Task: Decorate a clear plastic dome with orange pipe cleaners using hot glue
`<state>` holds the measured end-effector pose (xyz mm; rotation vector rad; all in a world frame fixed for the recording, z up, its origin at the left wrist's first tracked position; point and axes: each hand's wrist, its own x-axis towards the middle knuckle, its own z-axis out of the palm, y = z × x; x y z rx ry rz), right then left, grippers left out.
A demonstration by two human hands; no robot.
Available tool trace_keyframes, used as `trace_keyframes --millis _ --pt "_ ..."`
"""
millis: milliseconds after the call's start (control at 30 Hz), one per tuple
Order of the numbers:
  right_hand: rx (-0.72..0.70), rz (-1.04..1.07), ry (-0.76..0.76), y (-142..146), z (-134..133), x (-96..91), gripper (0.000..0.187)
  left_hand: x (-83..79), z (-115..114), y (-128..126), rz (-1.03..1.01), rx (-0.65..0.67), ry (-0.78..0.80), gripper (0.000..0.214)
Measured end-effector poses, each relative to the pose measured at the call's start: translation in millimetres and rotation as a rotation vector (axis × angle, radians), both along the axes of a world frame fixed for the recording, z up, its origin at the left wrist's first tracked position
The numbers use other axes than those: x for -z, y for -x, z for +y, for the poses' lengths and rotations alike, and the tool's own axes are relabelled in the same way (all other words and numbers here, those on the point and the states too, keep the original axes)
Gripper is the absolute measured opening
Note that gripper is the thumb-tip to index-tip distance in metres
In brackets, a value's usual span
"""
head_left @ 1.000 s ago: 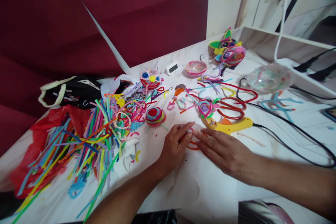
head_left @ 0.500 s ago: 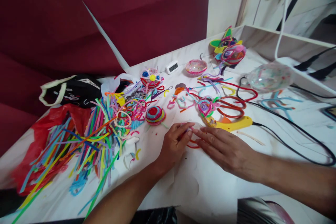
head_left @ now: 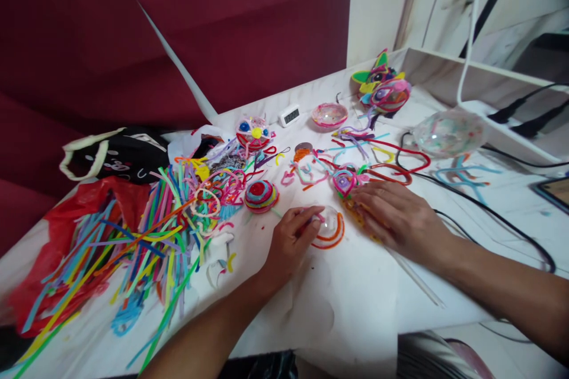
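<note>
My left hand (head_left: pixel 291 237) is closed, thumb and fingers pinching the left side of a clear plastic dome (head_left: pixel 329 220) on the white tabletop. A bent orange pipe cleaner (head_left: pixel 340 230) curves along the dome's right and lower edge. To the right, my right hand (head_left: pixel 393 213) is closed over a yellow glue gun (head_left: pixel 361 220), covering most of its body. Just beyond these fingers lies a pink, blue and green pipe-cleaner piece with a purple eye (head_left: pixel 343 180). Left of the dome sits a half ball wrapped in striped pipe cleaners (head_left: pixel 261 196).
Loose pipe cleaners (head_left: pixel 164 243) and a red plastic bag (head_left: pixel 57 249) spread across the left. A small digital timer (head_left: pixel 290 115), a pink-rimmed bowl (head_left: pixel 329 116) and decorated figures (head_left: pixel 386 92) stand at the back. Right are a large clear shell (head_left: pixel 448 133) and black cables (head_left: pixel 502 213).
My right hand has left the dome and moved right onto the glue gun. More of the dome and orange pipe cleaner shows. My left hand stays on the dome.
</note>
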<state>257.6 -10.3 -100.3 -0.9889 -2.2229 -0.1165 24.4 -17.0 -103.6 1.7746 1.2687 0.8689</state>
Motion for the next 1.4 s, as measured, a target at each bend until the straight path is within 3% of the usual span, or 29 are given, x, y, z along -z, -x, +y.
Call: trace_keyframes --millis 200,467,633,833,933,1067,1200,1400 --pt "0.071 0.039 0.133 -7 16 -7.7 0.028 2.8 1 0 -0.011 -0.010 -0.028 0.030" --pt "0.086 -0.229 0.334 3 55 -14.3 0.039 2.9 0 2 0.004 -0.005 -0.066 0.030" --pt "0.140 -0.292 0.388 14 63 -15.6 0.045 3.6 -1 2 0.001 -0.007 -0.076 0.030" --pt "0.120 0.020 0.498 4 62 -15.2 0.040 3.4 -1 2 0.007 -0.011 -0.068 0.030" --pt "0.077 0.272 0.698 -1 61 -16.9 0.029 4.5 -1 2 -0.003 -0.009 -0.066 0.030" --pt "0.062 0.655 1.014 -2 49 -26.1 0.036 6.5 -1 3 -0.010 -0.009 -0.056 0.030" --pt "0.040 0.962 1.140 0 31 -32.5 0.041 5.4 -1 2 -0.013 -0.011 -0.047 0.030" --pt "-0.051 1.087 1.242 8 21 -22.9 0.039 2.2 -1 1 -0.011 -0.011 -0.042 0.031"
